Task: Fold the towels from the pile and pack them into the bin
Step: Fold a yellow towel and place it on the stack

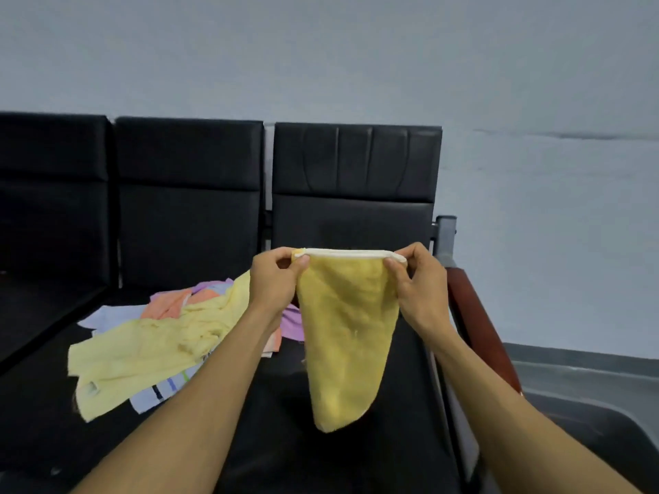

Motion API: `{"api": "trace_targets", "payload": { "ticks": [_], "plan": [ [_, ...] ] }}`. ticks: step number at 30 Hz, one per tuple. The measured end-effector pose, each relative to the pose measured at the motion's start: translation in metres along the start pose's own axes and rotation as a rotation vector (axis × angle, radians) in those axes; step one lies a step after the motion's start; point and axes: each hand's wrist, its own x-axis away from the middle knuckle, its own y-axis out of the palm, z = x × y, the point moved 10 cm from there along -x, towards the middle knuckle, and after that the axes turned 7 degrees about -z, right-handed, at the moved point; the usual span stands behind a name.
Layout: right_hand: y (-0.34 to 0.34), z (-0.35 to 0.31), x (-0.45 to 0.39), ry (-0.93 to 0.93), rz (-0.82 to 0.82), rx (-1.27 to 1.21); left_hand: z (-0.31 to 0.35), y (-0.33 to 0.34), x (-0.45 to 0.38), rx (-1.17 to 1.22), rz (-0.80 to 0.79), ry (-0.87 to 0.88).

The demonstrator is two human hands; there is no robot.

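Note:
A yellow towel (347, 333) with a white hem hangs in the air above the right seat, tapering to a point at the bottom. My left hand (272, 279) pinches its top left corner and my right hand (419, 283) pinches its top right corner, with the hem stretched level between them. The pile of towels (160, 336) lies on the middle seat to the left: a pale yellow one on top, with orange, purple, light blue and striped ones under it. A dark grey bin (585, 404) shows at the lower right, with only its rim and part of its inside in view.
A row of black padded chairs (189, 208) stands against a grey wall. A reddish-brown armrest (478, 326) on a grey metal post lies between the right seat and the bin.

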Motion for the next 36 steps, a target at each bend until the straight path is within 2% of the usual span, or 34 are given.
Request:
{"api": "trace_targets", "payload": {
  "ticks": [3, 5, 14, 22, 27, 36],
  "plan": [
    [0.001, -0.027, -0.005, -0.026, -0.121, 0.189, 0.029, -0.010, 0.006, -0.151, -0.002, 0.023],
    [-0.015, -0.040, -0.008, -0.022, -0.058, 0.160, 0.041, -0.020, 0.009, -0.150, 0.055, 0.034],
    [-0.032, -0.065, -0.006, 0.010, -0.021, 0.135, 0.083, -0.035, 0.017, -0.215, 0.104, 0.068],
    [-0.031, -0.075, 0.025, 0.063, -0.035, -0.026, 0.090, -0.026, 0.048, -0.164, -0.048, 0.123],
    [-0.036, -0.085, 0.055, 0.047, -0.075, -0.006, 0.086, -0.024, 0.080, -0.205, -0.162, 0.142],
    [-0.037, -0.066, 0.072, 0.076, 0.009, 0.000, 0.057, -0.014, 0.088, -0.160, -0.121, 0.111]
  ]
}}
